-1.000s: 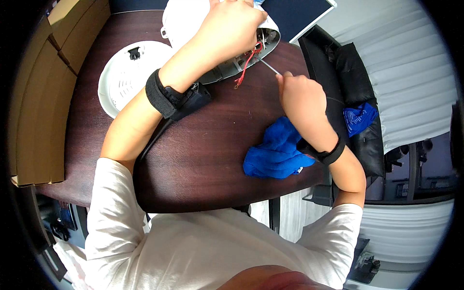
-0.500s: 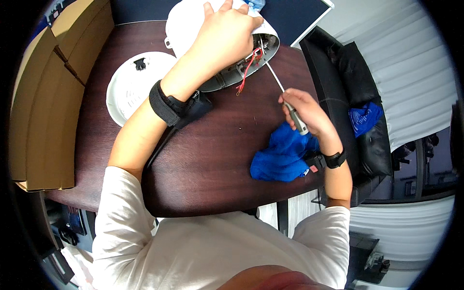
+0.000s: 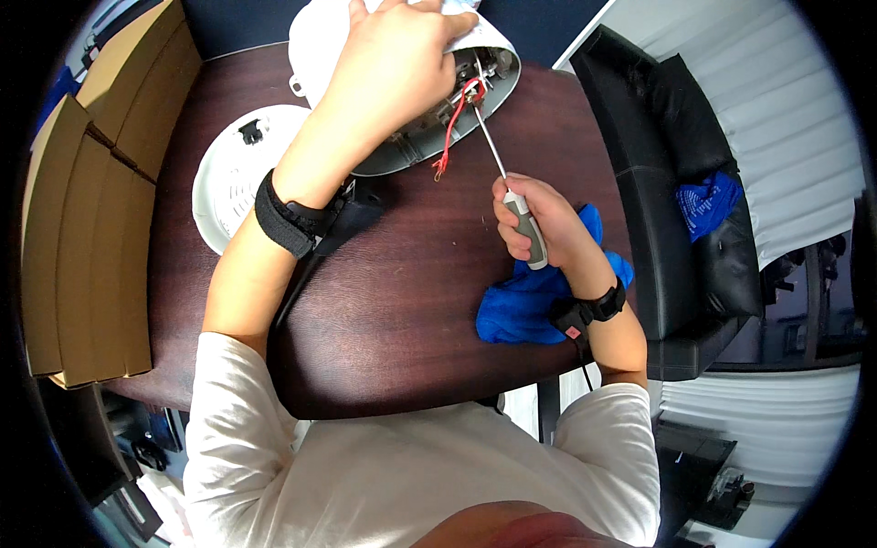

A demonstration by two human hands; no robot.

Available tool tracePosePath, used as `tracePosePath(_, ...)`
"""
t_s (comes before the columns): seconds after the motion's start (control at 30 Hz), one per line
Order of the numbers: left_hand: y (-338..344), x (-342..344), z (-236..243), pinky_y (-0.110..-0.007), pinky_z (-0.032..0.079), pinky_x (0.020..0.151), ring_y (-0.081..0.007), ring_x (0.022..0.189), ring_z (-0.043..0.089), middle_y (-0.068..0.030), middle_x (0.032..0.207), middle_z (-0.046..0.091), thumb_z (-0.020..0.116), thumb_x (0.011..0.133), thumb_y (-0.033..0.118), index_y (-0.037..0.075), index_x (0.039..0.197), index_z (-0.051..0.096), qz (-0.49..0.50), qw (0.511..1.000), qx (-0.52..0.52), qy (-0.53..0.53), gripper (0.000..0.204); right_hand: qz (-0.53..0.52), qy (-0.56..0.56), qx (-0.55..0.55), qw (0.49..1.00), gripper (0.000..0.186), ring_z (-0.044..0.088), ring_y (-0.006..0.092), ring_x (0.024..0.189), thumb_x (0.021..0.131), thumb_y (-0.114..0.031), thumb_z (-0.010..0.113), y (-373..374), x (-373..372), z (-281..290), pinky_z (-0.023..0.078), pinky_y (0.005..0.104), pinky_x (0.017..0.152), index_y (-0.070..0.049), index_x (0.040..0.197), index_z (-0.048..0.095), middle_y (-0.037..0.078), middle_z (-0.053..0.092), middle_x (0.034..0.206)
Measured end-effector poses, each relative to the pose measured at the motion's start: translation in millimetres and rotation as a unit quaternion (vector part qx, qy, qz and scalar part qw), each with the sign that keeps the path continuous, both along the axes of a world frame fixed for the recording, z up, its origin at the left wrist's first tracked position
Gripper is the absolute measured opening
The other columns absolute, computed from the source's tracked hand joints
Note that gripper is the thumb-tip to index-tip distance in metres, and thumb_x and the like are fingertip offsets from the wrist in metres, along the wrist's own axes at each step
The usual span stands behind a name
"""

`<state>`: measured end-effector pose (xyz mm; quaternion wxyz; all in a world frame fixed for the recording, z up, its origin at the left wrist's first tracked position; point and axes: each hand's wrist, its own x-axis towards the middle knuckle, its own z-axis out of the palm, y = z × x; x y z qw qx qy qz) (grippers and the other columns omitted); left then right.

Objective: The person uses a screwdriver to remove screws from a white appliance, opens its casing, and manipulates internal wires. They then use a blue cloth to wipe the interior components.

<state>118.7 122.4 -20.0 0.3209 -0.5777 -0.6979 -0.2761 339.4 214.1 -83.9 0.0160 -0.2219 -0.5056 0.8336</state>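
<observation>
A white rounded appliance housing [image 3: 315,41] lies at the far side of the table, its open side showing metal parts inside. My left hand [image 3: 398,68] lies over the top of it, fingers spread and pressing on the shell. Red wires [image 3: 449,137] hang out of the opening. In my right hand [image 3: 545,219] is a screwdriver [image 3: 523,222] with a grey-and-white handle, fingers wrapped round it. Its long shaft slants up into the opening beside the red wires; the tip is hidden among the inner parts.
Left of the housing lies a round white cover [image 3: 219,196] with a small black piece. Cardboard boxes [image 3: 87,247] line the table's left side. A blue cloth [image 3: 516,306] lies under my right wrist. Beyond the right edge stands a black sofa [image 3: 671,183] with a blue bag [image 3: 710,205].
The screwdriver and my right hand have shifted left, and the shaft stands steeper. My view has turned a little; my left hand stays on the housing.
</observation>
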Motion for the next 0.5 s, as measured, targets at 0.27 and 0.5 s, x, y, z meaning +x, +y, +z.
tracePosePath(0.27, -3.3, 9.1, 9.7, -0.061, 0.033, 0.097, -0.0458, 0.115, 0.047, -0.0236, 0.114, 0.058, 0.054, 0.069, 0.004, 0.007, 0.107, 0.065, -0.044, 0.995, 0.002, -0.087, 0.040, 0.013, 0.001, 0.024, 1.000, 0.024, 0.044, 0.0093, 0.041, 0.097, -0.027, 0.039, 7.4, -2.4, -2.8, 0.036, 0.0236, 0.034, -0.007, 0.088, 0.049, 0.002, 0.047, 0.062)
tracePosePath(0.5, -5.0, 9.5, 11.2, -0.059, 0.031, 0.100, -0.0472, 0.118, 0.045, -0.0241, 0.119, 0.056, 0.050, 0.067, -0.002, 0.007, 0.111, 0.064, -0.035, 0.995, -0.020, -0.096, 0.047, 0.014, -0.030, 0.082, 0.996, 0.028, 0.044, 0.0092, 0.038, 0.097, -0.030, 0.039, 11.0, -5.2, -0.4, 0.036, 0.0239, 0.032, -0.007, 0.084, 0.049, 0.000, 0.046, 0.058)
